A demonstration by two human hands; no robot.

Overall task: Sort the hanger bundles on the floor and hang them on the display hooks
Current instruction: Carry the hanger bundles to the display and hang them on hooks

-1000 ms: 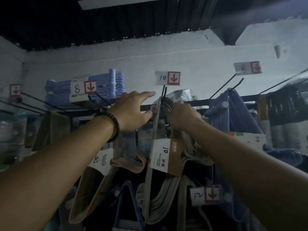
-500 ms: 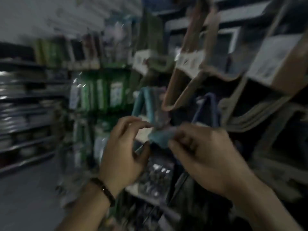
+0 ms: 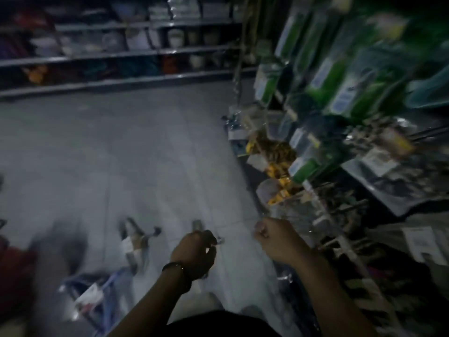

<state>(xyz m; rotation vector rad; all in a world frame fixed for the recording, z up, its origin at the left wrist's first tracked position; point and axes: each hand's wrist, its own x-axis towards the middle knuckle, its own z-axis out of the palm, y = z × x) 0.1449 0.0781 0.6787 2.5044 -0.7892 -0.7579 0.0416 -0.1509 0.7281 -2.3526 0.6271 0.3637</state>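
Both hands have dropped from the hook rail, and the view has swung down from the rack to the floor (image 3: 121,154). Nearest, at 6 o'clock, is a dark garment (image 3: 218,322) on the person's own body. The left hand (image 3: 194,251), with one dark wristband (image 3: 173,266), sits just below centre with its back to the camera and its fingers curled under; blur hides whether it grips anything. The right hand (image 3: 274,239), at 4 o'clock from centre, is drawn into a loose fist with nothing seen in it. Two hanger bundles lie on the floor. The blue bundle (image 3: 102,293), at 8 o'clock, is a stack of blue hangers with a white label across it. The pale bundle (image 3: 134,242), just beyond it at 7 o'clock, looks beige-grey, with a white and brown card band and a dark hook end sticking out. They lie close together, well apart from both hands. One grey shape (image 3: 197,224) just past the left knuckles is too smeared to name. From 1 to 4 o'clock a rack of green packets (image 3: 340,93) hangs above yellow goods. Farthest, from 10 to 12 o'clock, run long shelves (image 3: 121,52) of pots and bowls.
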